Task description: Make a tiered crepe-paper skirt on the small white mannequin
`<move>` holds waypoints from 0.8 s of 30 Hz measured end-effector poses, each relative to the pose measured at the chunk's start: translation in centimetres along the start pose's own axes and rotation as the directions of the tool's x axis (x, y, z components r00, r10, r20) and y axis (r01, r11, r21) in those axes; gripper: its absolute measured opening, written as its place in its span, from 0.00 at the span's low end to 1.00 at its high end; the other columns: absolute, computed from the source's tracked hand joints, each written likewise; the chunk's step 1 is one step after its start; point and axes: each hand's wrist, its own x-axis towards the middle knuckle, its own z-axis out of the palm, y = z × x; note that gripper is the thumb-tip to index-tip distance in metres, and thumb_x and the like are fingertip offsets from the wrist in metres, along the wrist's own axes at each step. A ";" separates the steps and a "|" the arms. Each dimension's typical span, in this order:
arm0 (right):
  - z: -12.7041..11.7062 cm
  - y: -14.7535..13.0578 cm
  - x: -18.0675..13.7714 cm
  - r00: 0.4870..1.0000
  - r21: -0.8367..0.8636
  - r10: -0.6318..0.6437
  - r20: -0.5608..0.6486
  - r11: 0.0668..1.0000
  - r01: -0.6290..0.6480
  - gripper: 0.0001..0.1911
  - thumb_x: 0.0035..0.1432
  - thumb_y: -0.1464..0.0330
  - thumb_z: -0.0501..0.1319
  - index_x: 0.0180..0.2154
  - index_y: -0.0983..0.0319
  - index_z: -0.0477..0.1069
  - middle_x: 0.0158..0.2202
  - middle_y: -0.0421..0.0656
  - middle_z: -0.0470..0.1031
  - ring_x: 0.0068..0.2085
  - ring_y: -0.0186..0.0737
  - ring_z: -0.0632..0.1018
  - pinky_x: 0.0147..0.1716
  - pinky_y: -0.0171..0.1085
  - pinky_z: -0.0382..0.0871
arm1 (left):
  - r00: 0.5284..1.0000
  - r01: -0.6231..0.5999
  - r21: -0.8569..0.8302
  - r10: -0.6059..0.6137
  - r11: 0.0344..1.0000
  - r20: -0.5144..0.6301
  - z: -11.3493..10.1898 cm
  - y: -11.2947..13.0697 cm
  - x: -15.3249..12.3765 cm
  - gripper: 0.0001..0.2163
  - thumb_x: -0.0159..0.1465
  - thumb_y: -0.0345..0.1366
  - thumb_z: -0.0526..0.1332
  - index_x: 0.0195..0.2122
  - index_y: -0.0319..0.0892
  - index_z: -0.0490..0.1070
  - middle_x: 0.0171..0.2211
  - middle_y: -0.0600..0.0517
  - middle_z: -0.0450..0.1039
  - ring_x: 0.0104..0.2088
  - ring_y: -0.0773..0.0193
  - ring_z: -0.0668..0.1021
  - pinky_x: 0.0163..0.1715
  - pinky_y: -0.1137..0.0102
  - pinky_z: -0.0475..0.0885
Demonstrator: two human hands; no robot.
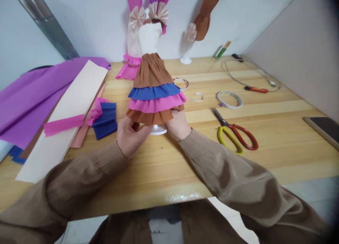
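Note:
A small dress form on a white round base (159,130) stands at the middle of the table. It wears a white bodice (150,37) and a crepe-paper skirt (153,72) with brown, blue, pink and brown ruffled tiers. My left hand (132,135) is closed at the left of the lowest brown ruffle, thumb toward the base and fingers partly behind the hem. At the right of the same hem is my right hand (178,124), its fingers hidden under and behind the ruffle. Scissors (230,127) with one yellow and one red handle lie partly open to the right.
Purple crepe paper (53,85), a cream strip (76,92), a pink strip (63,125) and a folded blue piece (106,120) lie left. Behind stand a pink-and-cream paper dress (134,42) and a brown one (203,25). A tape roll (229,99), cable (233,79) and phone (321,129) lie right.

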 end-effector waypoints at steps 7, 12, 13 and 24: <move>1.8 -3.5 -0.9 0.965 0.334 0.261 -0.010 0.911 -0.242 0.20 0.42 0.57 0.74 0.26 0.56 0.64 0.18 0.31 0.62 0.19 0.31 0.64 0.20 0.35 0.70 | 0.961 0.241 -0.185 -0.207 0.953 0.184 0.2 -0.9 0.7 0.11 0.53 0.42 0.66 0.24 0.39 0.72 0.22 0.53 0.70 0.24 0.67 0.71 0.22 0.73 0.64; 2.1 -4.4 -1.2 0.915 0.415 0.388 0.107 0.819 -0.396 0.22 0.40 0.58 0.75 0.27 0.56 0.64 0.17 0.30 0.60 0.17 0.28 0.61 0.15 0.33 0.64 | 0.956 0.257 -0.313 -0.194 0.914 0.218 0.5 -0.6 0.7 0.10 0.51 0.40 0.70 0.27 0.41 0.72 0.24 0.53 0.72 0.24 0.67 0.72 0.24 0.72 0.68; 2.1 -4.4 -1.2 0.918 0.416 0.383 0.100 0.822 -0.388 0.22 0.40 0.58 0.75 0.27 0.56 0.63 0.17 0.30 0.62 0.18 0.29 0.63 0.16 0.33 0.65 | 0.962 0.238 -0.326 -0.175 0.915 0.210 0.5 -0.5 0.6 0.10 0.51 0.40 0.70 0.27 0.41 0.72 0.24 0.53 0.72 0.24 0.67 0.73 0.25 0.72 0.68; 0.8 -5.1 -1.9 0.950 0.439 0.224 0.215 0.847 -0.300 0.06 0.43 0.69 0.67 0.28 0.60 0.74 0.26 0.37 0.73 0.28 0.34 0.72 0.31 0.35 0.69 | 0.996 0.006 -0.204 0.012 0.979 0.089 -0.3 -0.9 1.4 0.12 0.52 0.39 0.69 0.35 0.39 0.77 0.29 0.52 0.78 0.31 0.63 0.78 0.33 0.70 0.72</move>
